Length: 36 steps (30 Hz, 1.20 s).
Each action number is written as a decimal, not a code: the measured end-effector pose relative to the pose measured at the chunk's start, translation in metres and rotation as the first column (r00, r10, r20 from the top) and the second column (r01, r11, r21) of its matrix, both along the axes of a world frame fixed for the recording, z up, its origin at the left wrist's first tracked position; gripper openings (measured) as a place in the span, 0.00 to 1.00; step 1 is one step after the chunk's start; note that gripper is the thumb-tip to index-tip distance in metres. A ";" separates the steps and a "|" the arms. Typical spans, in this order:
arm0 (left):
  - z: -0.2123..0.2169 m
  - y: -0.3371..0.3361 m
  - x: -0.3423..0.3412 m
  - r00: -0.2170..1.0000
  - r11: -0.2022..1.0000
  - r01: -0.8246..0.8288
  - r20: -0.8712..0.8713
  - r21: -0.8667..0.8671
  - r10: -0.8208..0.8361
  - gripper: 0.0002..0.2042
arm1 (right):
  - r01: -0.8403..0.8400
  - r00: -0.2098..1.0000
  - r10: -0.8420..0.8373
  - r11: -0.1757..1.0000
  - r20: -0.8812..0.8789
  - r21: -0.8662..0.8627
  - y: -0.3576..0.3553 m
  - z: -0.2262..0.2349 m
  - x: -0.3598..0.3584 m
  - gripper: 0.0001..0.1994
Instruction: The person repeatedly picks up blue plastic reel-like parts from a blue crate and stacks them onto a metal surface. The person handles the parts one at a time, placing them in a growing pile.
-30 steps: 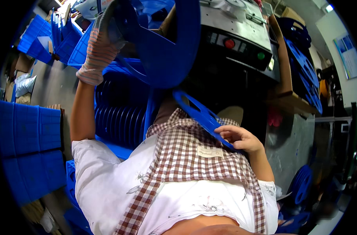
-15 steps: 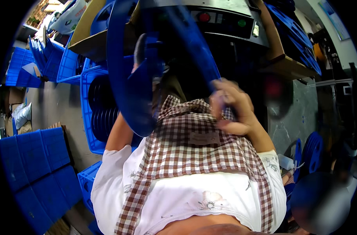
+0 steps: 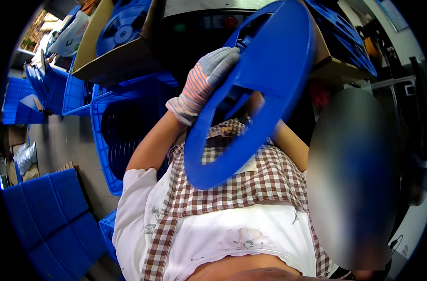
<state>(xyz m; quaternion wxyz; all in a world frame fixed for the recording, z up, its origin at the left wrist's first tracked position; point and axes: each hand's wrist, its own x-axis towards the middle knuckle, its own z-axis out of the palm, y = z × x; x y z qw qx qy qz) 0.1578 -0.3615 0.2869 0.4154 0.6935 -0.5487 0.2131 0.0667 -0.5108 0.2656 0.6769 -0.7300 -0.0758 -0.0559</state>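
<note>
A large blue plastic reel [image 3: 281,61] is held up tilted in front of my chest, one broad face with cut-out windows turned toward me. My left hand [image 3: 201,82], in a grey and orange striped knit glove, is closed on the reel near its middle; the fingertips reach in at a cut-out. Behind the reel is my right hand [image 3: 256,103], bare and blurred. Only a little of it shows through a window, and its fingers are hidden. The right forearm comes up behind the reel's lower right edge.
At left, a blue crate [image 3: 100,152] holds a row of dark discs. A cardboard box [image 3: 108,63] with blue reels stands beyond it; another box [image 3: 344,70] with reels is at far right. A dark machine with a red button [image 3: 230,21] lies ahead. Blue panels [image 3: 49,225] fill the lower left.
The reel has swung to the right and turned its face toward me. My gloved left hand, mostly hidden before, now shows on it. My right hand has gone from the near rim to behind the reel.
</note>
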 end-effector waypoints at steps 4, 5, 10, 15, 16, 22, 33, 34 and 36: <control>0.013 0.001 -0.015 0.959 0.955 0.032 0.262 0.295 -0.113 0.27 | 0.063 0.998 -0.061 0.995 -0.024 0.080 -0.007 -0.004 -0.009 0.28; 0.007 0.000 -0.017 0.954 0.947 0.052 0.265 0.316 -0.141 0.28 | 0.072 0.997 -0.070 0.993 -0.026 0.093 -0.007 0.000 -0.014 0.28; -0.016 -0.004 -0.026 0.999 0.810 0.032 -0.004 0.585 -0.036 0.34 | 0.116 0.993 -0.112 0.982 -0.037 0.152 -0.011 -0.009 -0.029 0.27; 0.066 0.007 -0.036 0.838 0.613 0.238 -0.478 0.754 0.262 0.33 | 0.159 0.987 -0.154 0.968 -0.041 0.193 -0.014 -0.014 -0.040 0.27; 0.068 0.016 -0.032 0.845 0.652 0.270 -0.499 0.708 0.192 0.31 | 0.154 0.988 -0.149 0.968 -0.041 0.198 -0.015 -0.015 -0.040 0.27; 0.088 0.042 -0.032 0.929 0.756 0.045 -0.305 0.653 0.209 0.43 | 0.178 0.982 -0.187 0.968 0.033 0.180 -0.024 -0.006 -0.026 0.27; 0.060 0.032 -0.049 0.644 0.985 0.082 -0.762 0.154 0.066 0.45 | 0.163 0.923 -0.190 0.981 0.335 0.105 -0.006 0.052 0.073 0.29; 0.060 0.035 -0.047 0.510 0.994 0.100 -0.860 0.033 -0.023 0.44 | 0.152 0.912 -0.182 0.982 0.368 0.109 -0.005 0.051 0.080 0.30; 0.034 0.045 -0.027 0.211 0.949 0.061 -0.925 -0.309 -0.315 0.39 | 0.222 0.946 -0.246 0.966 0.210 0.131 -0.014 0.070 0.063 0.34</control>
